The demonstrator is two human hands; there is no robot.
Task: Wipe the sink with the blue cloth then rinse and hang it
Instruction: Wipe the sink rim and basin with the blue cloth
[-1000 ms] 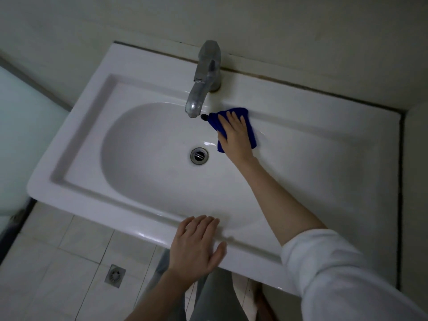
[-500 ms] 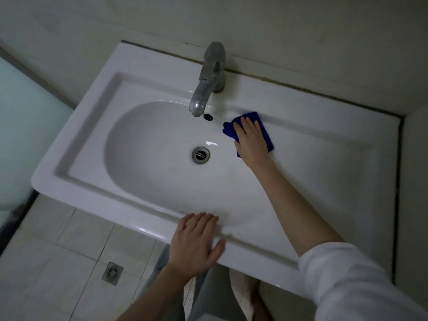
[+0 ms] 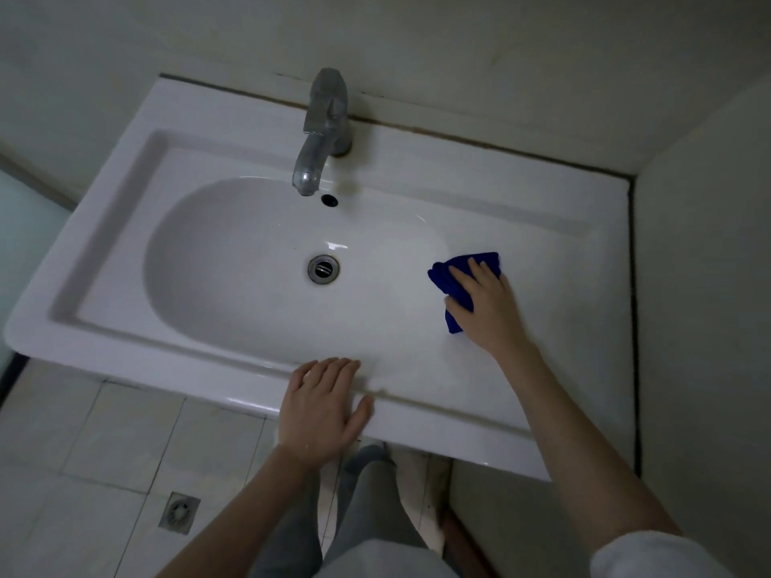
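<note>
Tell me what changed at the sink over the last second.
The right hand, pressing the blue cloth, slid from beside the tap at the back of the sink rightward and nearer the front, to the right end of its bowl. Nothing was picked up or let go. The left hand stayed flat on the front rim; the tap stayed off.

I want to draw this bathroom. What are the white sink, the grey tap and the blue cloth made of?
White sink: probably glazed ceramic, smooth with bright glints. Grey tap: seemingly metal, dull finish, faint reflections. Blue cloth: soft fabric, perhaps microfibre; it bunches into folds under the right hand.
</note>
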